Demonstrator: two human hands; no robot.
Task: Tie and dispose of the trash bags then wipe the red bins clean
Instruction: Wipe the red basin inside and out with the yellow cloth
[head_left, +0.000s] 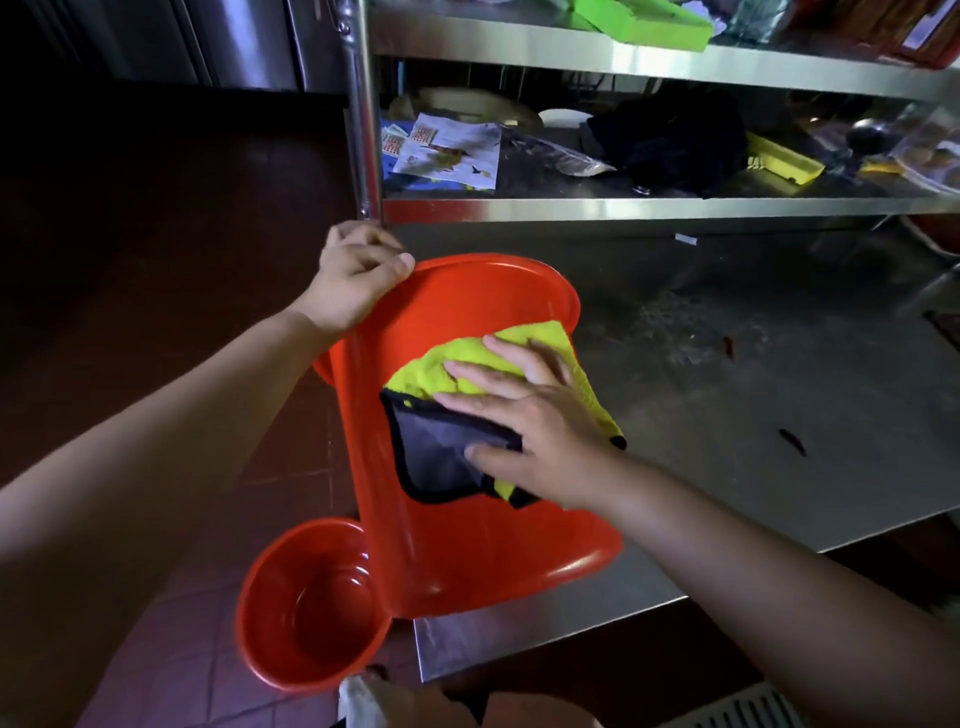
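Observation:
A red bin (447, 545) lies on its side at the left end of a steel table (753, 415), its rim facing away toward the shelves. My left hand (358, 275) grips that far rim. My right hand (530, 421) lies flat, fingers spread, pressing a yellow and grey cloth (441, 452) against the bin's upper wall. A second red bin (311, 608) stands upright on the floor below the table's corner, nothing visible inside it. No trash bag is in view.
A steel shelf rack (623, 208) rises behind the table, cluttered with papers (447, 150), a dark cloth (675, 135), yellow and green items. Small dark scraps (792, 441) lie on the table. Brown floor tiles (171, 649) spread to the left. A steel cabinet stands at the far left.

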